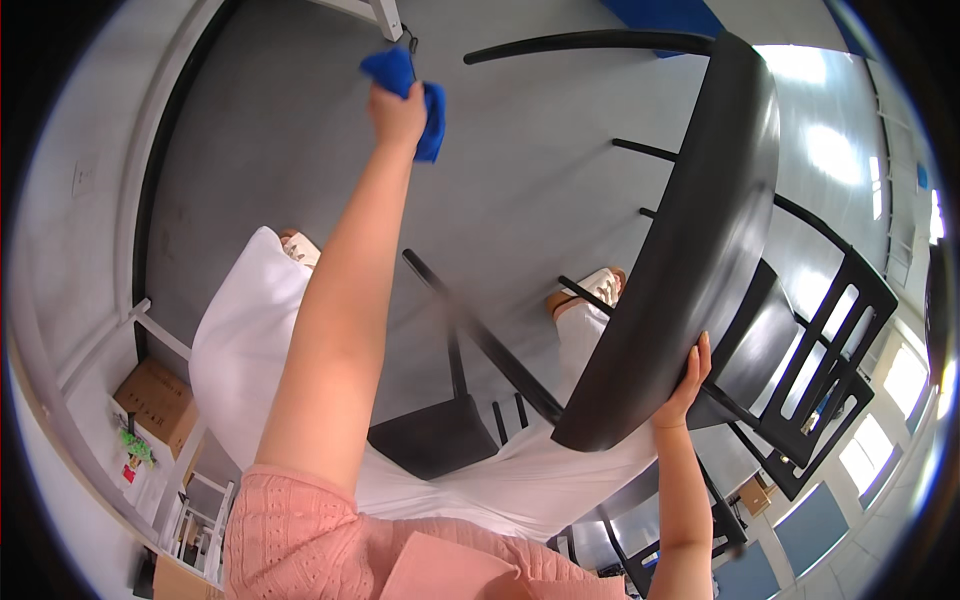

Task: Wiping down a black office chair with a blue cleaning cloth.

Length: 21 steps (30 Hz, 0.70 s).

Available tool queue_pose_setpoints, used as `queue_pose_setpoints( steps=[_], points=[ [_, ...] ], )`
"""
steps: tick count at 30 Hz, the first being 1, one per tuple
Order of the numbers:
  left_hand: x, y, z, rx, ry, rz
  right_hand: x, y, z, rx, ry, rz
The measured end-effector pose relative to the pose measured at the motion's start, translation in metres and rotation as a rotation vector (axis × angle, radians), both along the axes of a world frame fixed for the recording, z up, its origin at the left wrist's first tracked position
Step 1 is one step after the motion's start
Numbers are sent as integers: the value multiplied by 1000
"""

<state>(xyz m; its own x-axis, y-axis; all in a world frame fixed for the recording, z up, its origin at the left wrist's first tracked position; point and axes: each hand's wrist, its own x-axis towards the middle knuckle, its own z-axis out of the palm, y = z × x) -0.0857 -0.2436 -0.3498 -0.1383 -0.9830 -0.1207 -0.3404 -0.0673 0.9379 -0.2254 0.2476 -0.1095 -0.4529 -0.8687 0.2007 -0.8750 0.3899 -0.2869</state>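
A bunched blue cloth (434, 124) is gripped in my left hand (397, 112), held out at the upper left above the grey floor. My right hand (686, 386) rests against the lower edge of a tilted black chair (675, 247), its fingers over the seat surface. The chair's legs point to the left, and one of them passes in front of my white trousers. The cloth and the chair are apart. Part of my right palm is hidden by the seat's edge.
More black chairs (825, 375) with slotted backs stand at the right, close behind the tilted one. A black seat (435, 439) lies below, between my legs. A cardboard box (154, 405) is at the lower left. White frame legs (386, 19) stand at the top.
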Motion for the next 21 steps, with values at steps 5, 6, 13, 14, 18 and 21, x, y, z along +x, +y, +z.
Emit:
queue_pose_setpoints(
  steps=[5,6,13,14,18,21],
  points=[
    [-93,-39,47,93,-42,-80,1,0,-1,-14,-16,3],
    [-104,-36,48,99,-28,-84,-1,3,-1,-8,-2,0],
    [-132,-20,40,661,246,-4,0,5,-4,15,-14,31],
    [-142,-15,53,621,197,-121,-1,6,-2,11,-21,17],
    [-180,35,148,1,32,-305,0,7,-4,3,-11,14],
    [-187,77,245,-53,412,-372,-3,11,0,49,-6,20]
  ],
)
